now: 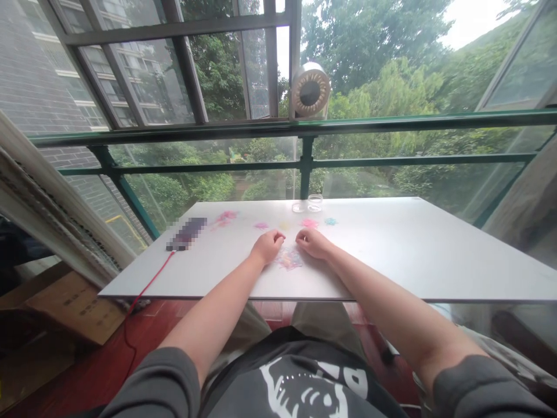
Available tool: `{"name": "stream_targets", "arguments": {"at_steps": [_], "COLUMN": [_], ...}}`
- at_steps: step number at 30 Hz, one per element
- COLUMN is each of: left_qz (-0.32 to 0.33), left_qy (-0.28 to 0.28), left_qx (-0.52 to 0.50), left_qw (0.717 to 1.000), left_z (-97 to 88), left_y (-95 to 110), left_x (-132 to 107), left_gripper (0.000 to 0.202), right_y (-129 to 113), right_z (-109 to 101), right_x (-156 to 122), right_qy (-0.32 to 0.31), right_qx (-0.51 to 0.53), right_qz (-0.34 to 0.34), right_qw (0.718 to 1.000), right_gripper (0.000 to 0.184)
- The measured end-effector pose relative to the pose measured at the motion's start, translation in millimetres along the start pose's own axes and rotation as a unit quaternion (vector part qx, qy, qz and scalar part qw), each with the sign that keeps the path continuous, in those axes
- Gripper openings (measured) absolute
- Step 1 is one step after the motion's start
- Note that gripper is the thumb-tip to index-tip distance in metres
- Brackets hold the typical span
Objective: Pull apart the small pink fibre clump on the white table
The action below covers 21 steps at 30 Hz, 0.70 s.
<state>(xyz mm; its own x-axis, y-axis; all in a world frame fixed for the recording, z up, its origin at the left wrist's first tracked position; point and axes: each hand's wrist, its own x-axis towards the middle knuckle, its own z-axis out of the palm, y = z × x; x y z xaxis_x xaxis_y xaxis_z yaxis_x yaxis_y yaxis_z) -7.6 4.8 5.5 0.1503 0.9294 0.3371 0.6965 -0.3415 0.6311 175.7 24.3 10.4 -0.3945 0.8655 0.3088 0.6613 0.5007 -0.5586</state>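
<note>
My left hand (268,245) rests on the white table with its fingers curled into a pinch; whatever lies between the fingertips is too small to make out. Facing it across a small gap, my right hand (312,242) is pinched in the same way, its fingertips partly hidden. Between and just below them lies a loose pile of small mixed-colour pieces (289,259). Beyond the hands are small groups sorted by colour: a purple group (261,225), a faint yellow group (284,225), a pink group (310,223) and a teal group (331,221).
More pink pieces (225,218) lie farther left. A blurred-out dark device (188,234) with a red cable (150,283) sits at the left edge. Clear round containers (315,201) stand at the back of the white table (409,255). A green railing (391,123) runs behind it.
</note>
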Motion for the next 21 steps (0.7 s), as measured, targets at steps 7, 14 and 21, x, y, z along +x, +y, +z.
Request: {"name": "stream_targets", "arguments": {"at_steps": [7, 14, 21], "left_qz": [0.062, 0.036, 0.034], "left_qy": [-0.007, -0.001, -0.004], "left_qx": [-0.021, 0.005, -0.002], "left_qw": [0.998, 0.999, 0.999], "left_z": [-3.5, -3.0, -0.8], "left_y": [8, 9, 4], "left_x": [-4, -5, -3], "left_gripper": [0.026, 0.022, 0.021], "right_y": [-9, -12, -14], "right_z": [8, 11, 9], "right_x": [10, 9, 6], "right_qy": [-0.024, -0.003, -0.020], "right_qx": [0.078, 0.108, 0.180], "right_qz": [-0.017, 0.006, 0.036], "right_qw": [0.997, 0.994, 0.983], "right_gripper": [0.013, 0.015, 0.014]}}
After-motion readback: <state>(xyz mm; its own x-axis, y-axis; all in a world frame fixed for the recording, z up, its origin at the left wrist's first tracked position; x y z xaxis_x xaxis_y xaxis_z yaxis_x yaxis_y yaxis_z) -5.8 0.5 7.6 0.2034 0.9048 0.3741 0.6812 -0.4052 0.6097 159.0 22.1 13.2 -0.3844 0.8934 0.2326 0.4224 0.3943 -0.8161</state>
